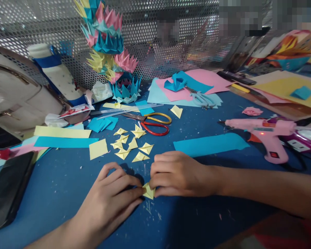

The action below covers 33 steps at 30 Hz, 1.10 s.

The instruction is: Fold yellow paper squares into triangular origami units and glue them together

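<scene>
A small folded piece of yellow paper (148, 192) lies on the blue tabletop between my two hands. My left hand (115, 193) grips its left edge, the fingers bent and close together. From the right, the fingertips of my right hand (177, 174) press on its upper right side, partly covering it. Just beyond my hands sits a loose group of folded yellow paper pieces (123, 153). A flat yellow square (98, 149) rests left of that group. Behind it lie scissors (155, 123) with one yellow and one red handle loop.
A pink glue gun (268, 135) with a lit orange light lies at right, beside a blue paper strip (209, 144). A stacked paper-flower tower (126, 86) and a bottle (57, 74) stand at the back. A black phone (11, 190) lies at left.
</scene>
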{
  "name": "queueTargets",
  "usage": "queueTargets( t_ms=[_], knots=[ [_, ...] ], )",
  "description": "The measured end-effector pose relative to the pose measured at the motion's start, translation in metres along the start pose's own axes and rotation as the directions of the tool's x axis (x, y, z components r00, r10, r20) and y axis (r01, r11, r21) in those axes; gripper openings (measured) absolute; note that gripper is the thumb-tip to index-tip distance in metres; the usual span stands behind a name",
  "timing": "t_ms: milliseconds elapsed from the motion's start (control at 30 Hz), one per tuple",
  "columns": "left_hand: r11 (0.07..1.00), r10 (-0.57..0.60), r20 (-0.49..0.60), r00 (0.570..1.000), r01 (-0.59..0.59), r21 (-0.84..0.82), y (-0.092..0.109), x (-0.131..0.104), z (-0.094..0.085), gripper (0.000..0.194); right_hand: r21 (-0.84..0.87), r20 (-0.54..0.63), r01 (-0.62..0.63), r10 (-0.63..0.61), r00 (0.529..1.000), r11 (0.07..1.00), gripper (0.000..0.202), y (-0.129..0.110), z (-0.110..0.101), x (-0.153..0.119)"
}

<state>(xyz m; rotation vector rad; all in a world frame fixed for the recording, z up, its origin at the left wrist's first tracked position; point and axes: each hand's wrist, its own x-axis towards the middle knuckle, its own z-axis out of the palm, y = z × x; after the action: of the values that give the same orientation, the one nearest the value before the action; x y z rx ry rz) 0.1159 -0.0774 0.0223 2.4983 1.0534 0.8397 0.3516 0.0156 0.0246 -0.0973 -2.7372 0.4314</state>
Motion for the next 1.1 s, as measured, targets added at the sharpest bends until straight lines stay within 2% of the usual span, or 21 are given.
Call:
queueTargets(
  t_ms=[200,333,433,533,667,800,967,1100],
  knots=[
    [0.997,0.002,-0.011,1.0,-0.003,-0.083,0.004,0.001,0.0,0.022,0.11,-0.037,-0.003,0.007,0.999,0.994,0.015,-0.001,0.0,0.0],
    [1.0,-0.002,-0.039,0.999,0.002,0.003,0.005,0.0,-0.001,0.026,0.236,-0.028,-0.114,0.124,0.992,0.965,0.01,-0.003,0.003,0.002],
    [0.997,0.032,-0.087,0.996,-0.025,0.079,0.006,0.0,-0.001,0.019,0.301,0.019,-0.233,0.238,0.971,0.925,0.006,-0.006,0.005,0.004],
    [0.984,0.088,-0.162,0.983,-0.061,0.165,0.008,-0.002,0.001,0.011,0.323,0.038,-0.289,0.293,0.955,0.901,0.003,-0.008,0.006,0.005],
    [0.966,0.13,-0.137,0.982,-0.094,0.242,0.01,-0.006,0.007,0.014,0.313,0.041,-0.303,0.306,0.951,0.9,0.001,-0.009,0.007,0.005],
    [0.956,0.114,-0.127,0.985,-0.074,0.284,0.011,-0.009,0.012,0.014,0.32,0.029,-0.318,0.326,0.945,0.892,0.001,-0.009,0.008,0.005],
    [0.973,0.043,-0.115,0.992,-0.015,0.232,0.011,-0.006,0.011,0.021,0.308,0.03,-0.316,0.323,0.946,0.897,0.001,-0.009,0.009,0.004],
    [0.981,0.046,-0.135,0.99,-0.02,0.191,0.01,-0.005,0.011,0.028,0.303,0.024,-0.279,0.285,0.958,0.912,0.004,-0.008,0.009,0.005]
  ],
)
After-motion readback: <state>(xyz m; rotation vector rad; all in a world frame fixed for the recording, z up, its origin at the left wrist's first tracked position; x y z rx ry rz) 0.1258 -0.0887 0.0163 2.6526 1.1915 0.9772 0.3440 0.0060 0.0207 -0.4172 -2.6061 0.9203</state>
